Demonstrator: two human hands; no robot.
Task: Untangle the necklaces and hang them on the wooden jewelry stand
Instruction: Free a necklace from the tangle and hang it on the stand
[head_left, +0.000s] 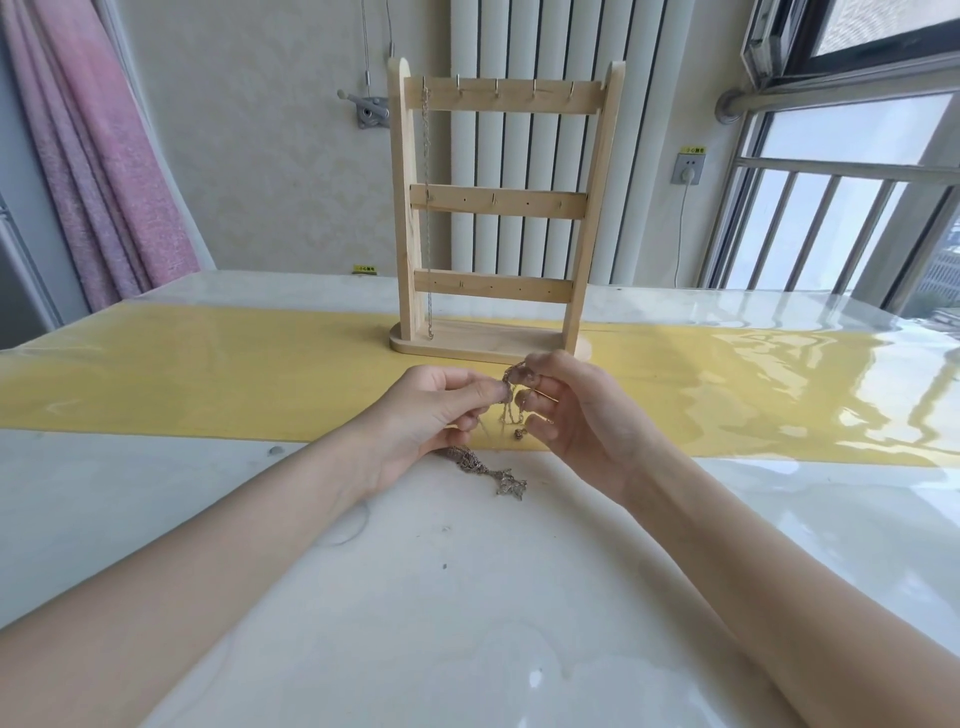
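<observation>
The left hand (431, 405) and the right hand (566, 410) are raised just above the bench (467, 597), in front of the foot of the wooden jewelry stand (498, 218). Each pinches part of the tangled necklaces (511, 410) between thumb and fingertips, the two pinches nearly touching. From them thin strands hang down to a loose clump of chain (488, 470) lying on the bench just below the left hand, at the near edge of the yellow runner (208, 374). One necklace (427, 208) already hangs from the leftmost hook of the stand's top bar, down its left side.

The likely trouble is pulling too hard — with the hands so close together, a sharp tug apart would probably cinch the knot tighter rather than free it, and a fine link could give. The dragging clump may also snag on itself as it lifts, and a wide pull towards the stand could brush the hung chain off its hook.

How many necklaces are in the tangle cannot be told — the strands blur together. The knot itself is largely covered by the fingertips, and any clasps are too small to make out.
</observation>
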